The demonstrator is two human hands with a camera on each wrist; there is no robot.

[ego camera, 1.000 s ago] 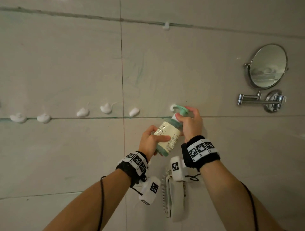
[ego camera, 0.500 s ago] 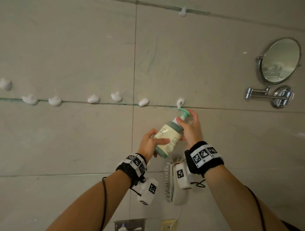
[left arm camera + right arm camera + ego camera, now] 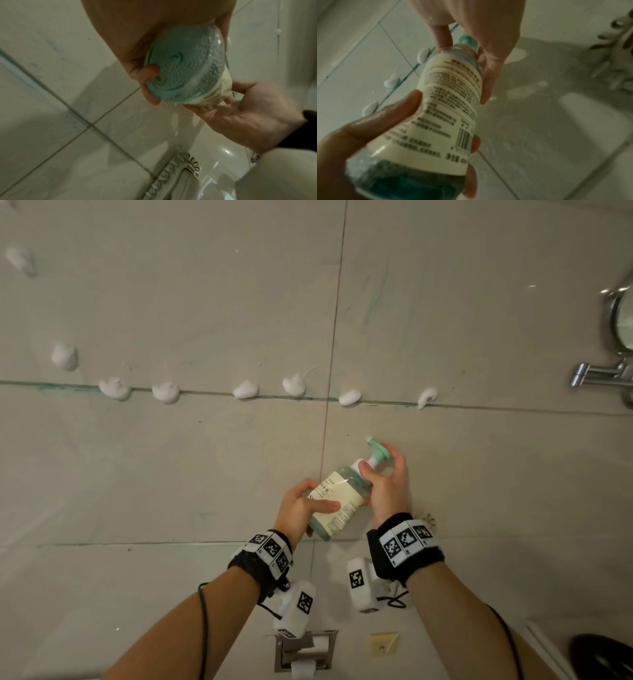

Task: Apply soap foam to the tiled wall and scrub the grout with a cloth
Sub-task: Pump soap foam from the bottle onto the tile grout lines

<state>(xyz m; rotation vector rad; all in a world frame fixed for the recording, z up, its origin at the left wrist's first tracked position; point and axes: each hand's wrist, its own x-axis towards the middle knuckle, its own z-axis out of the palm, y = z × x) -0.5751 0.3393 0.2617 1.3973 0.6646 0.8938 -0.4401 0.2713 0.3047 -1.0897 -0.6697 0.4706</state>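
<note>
Below the foam-dotted grout line [image 3: 205, 393], both forearms reach up: left hand [image 3: 298, 508] fingers wrap the tilted soap bottle [image 3: 337, 501] base, right hand [image 3: 387, 484] fingers curl round its pump neck.

Round mirror [image 3: 621, 313] cut by right edge of head view, only its left rim showing; chrome bracket arm [image 3: 603, 376] likewise cut off. Dark rounded object [image 3: 606, 657] at bottom right corner clipped, unidentifiable. Recessed paper holder [image 3: 305, 652] partly masked by left wrist camera. Left hand [image 3: 298, 510] fingers hidden behind soap bottle [image 3: 337, 503]; label print there too small to read. Right wrist view blurred: back-label text [image 3: 448, 102] illegible, metal fitting [image 3: 618, 54] at right smeared. In left wrist view, bottle body hidden behind its own base [image 3: 183, 62]; coiled cord [image 3: 171, 174] soft.
</note>
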